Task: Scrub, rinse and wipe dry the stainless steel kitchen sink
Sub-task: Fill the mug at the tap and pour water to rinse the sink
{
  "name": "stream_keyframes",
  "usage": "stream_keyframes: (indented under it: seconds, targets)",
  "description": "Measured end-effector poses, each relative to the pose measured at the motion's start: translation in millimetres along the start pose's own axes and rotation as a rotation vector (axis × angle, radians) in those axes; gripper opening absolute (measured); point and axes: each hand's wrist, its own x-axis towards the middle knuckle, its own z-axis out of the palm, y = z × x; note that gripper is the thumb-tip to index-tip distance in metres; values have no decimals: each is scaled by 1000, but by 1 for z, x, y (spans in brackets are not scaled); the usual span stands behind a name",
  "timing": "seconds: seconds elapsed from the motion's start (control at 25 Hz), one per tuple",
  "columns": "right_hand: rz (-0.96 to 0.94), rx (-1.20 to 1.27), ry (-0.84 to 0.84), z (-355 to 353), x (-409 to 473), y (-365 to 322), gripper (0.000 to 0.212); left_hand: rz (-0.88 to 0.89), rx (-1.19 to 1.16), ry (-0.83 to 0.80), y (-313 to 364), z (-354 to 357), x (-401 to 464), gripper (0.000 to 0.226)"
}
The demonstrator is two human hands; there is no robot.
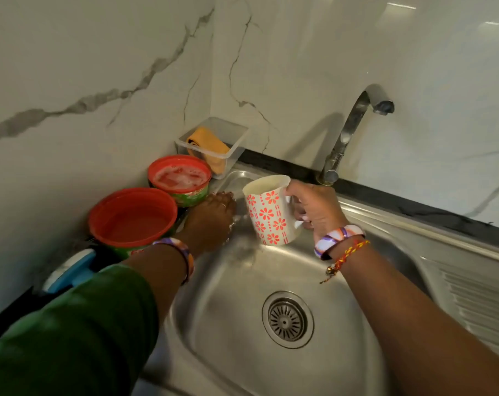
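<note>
Over sink – R hand grips mug

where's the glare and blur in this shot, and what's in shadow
Head view: glare streaks on the wall tiles at top right; motion blur around the left hand beside the mug; the tap casts a soft shadow leftward; wide-angle bending at the edges.

No text, brand or number can be read. The red tub just beyond the left hand carries a green label band, its print too blurred to make out.
</note>
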Motion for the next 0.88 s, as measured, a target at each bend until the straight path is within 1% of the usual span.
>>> stream_keyframes:
  seconds: [0.08, 0.16, 0.28, 0.4, 0.48, 0.6, 0.72, 0.8, 0.88]
  targets:
    - [-9, -31, 0, -12, 0, 0, 22, 2, 12, -4, -2, 3, 10, 61]
    - [2, -103, -43, -19, 0, 0, 19, 1, 34, -20, -1, 9, 23, 61]
    - [87, -193, -122, -15, 9, -2, 22, 12, -18, -29, -4, 16, 51, 61]
    - [185, -164, -140, -4, 30, 0, 28, 48, -62, -80, -7, 18, 76, 68]
    - [184, -109, -124, -1, 47, 2, 32, 29, -123, -111, -5, 15, 91, 69]
    - [135, 4, -16, -15, 61, 5, 34, -8, -205, -172, 2, 13, 112, 65]
    - [88, 77, 110, -44, 59, 11, 19, -65, -252, -255, 13, 13, 121, 65]
    - [89, 90, 195, -68, 53, 15, 23, -35, -308, -275, 29, 9, 125, 61]
    - [88, 35, 264, -89, 44, 18, 29, 43, -305, -282, 57, 5, 132, 56]
